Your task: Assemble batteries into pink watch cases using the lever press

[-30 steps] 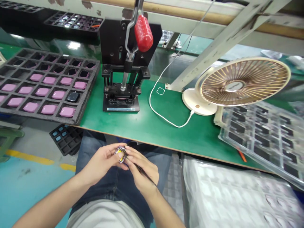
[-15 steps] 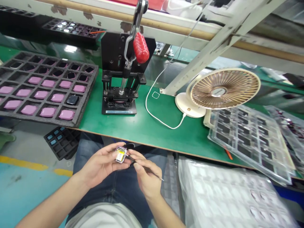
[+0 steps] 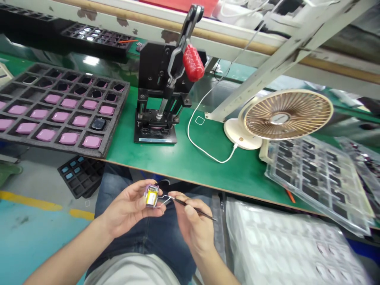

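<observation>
At far left, the foam tray rests on the desk, with pink cases in its compartments. Nearer the person, the left hand is raised above the lap, in front of the desk edge. Its grip is closed around a small open case: thumb on the near left side, fingers behind and below. The case shows its yellow-and-white interior, and its long axis runs roughly away from the person.

Immediately right of the case lies the key relation. A thin white loop spans the gap between the hands, narrowing toward the right. Its left end lies at the case's right edge; whether it is attached there, I cannot tell. Its right end meets the tip of a thin dark tool, making the right hand nearer to that end.

The right grip is pinched shut on the tool, which slants from its tip down to the right. The case thus lies to the left of this grip, the loop in between.
</observation>
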Available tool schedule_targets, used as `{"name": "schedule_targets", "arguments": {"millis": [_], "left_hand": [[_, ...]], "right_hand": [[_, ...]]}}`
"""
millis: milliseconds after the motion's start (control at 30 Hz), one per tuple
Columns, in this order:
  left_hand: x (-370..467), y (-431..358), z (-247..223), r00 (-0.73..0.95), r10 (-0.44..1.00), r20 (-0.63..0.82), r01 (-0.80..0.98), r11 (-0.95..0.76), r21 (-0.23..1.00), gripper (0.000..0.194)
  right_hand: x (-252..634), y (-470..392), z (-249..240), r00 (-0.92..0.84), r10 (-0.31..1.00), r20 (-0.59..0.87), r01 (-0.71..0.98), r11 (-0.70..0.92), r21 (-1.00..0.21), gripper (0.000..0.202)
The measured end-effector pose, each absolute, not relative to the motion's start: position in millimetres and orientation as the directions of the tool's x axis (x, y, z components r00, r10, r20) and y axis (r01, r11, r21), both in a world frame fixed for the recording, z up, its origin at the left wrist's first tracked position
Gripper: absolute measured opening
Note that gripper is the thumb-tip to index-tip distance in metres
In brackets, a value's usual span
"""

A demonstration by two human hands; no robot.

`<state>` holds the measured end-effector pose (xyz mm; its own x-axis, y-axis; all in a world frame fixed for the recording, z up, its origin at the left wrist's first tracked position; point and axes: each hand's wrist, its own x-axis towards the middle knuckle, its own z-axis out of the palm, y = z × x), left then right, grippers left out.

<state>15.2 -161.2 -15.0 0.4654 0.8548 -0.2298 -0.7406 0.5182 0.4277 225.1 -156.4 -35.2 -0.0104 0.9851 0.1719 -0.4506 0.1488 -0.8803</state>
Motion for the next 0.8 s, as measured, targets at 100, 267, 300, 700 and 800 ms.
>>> {"name": "schedule_targets", "arguments": {"millis": [100, 267, 300, 700, 800], "left_hand": [[14, -162, -15, 0.450, 0.869, -0.208, -0.747, 0.493, 0.445, 0.038], [12, -163, -16, 0.415, 0.891, -0.187, -0.753, 0.451, 0.479, 0.037], [11, -164, -16, 0.410, 0.894, -0.182, -0.752, 0.445, 0.486, 0.037], [6, -164, -15, 0.365, 0.908, -0.206, -0.762, 0.418, 0.495, 0.036], [5, -165, -23, 0.343, 0.905, -0.251, -0.771, 0.424, 0.476, 0.037]], "right_hand": [[226, -156, -33, -0.036, 0.986, 0.163, -0.452, 0.129, -0.882, 0.010], [224, -158, -30, -0.086, 0.980, 0.181, -0.464, 0.121, -0.877, 0.010], [224, -158, -30, -0.088, 0.979, 0.186, -0.471, 0.124, -0.874, 0.011], [229, -159, -32, -0.125, 0.977, 0.175, -0.503, 0.089, -0.860, 0.012], [229, -161, -31, -0.125, 0.981, 0.148, -0.512, 0.064, -0.857, 0.010]]}}
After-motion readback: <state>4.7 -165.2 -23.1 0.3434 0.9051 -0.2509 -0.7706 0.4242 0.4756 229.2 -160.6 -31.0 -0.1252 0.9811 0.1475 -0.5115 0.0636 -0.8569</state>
